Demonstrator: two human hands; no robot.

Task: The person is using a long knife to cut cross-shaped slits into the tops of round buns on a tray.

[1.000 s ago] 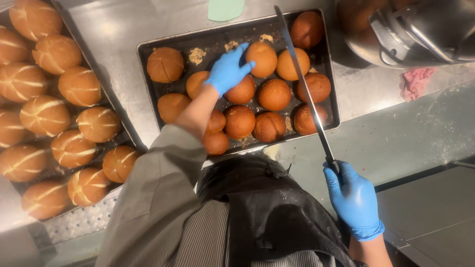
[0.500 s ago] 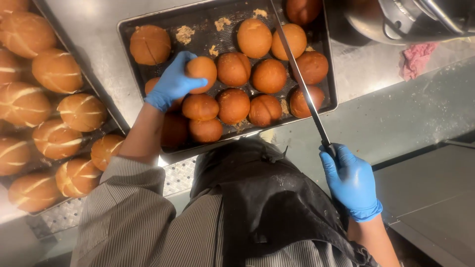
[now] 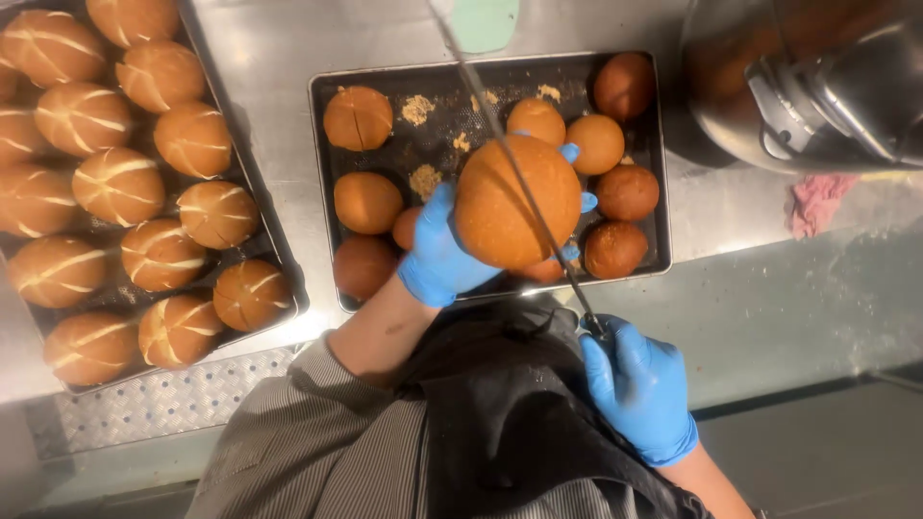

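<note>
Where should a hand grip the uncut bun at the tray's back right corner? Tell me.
Grip the bun from above, fingers around its round sides. The tray rim blocks its back and right, so come from the front left. The left hand already holds another bun; the right hand holds the knife.

Both hands wear smooth blue rubbery gloves: left hand (image 3: 437, 255), right hand (image 3: 639, 389). The bun (image 3: 510, 207) has a matt brown crust; the knife (image 3: 510, 159) blade is thin metal; the table (image 3: 769, 288) is brushed steel.
</note>
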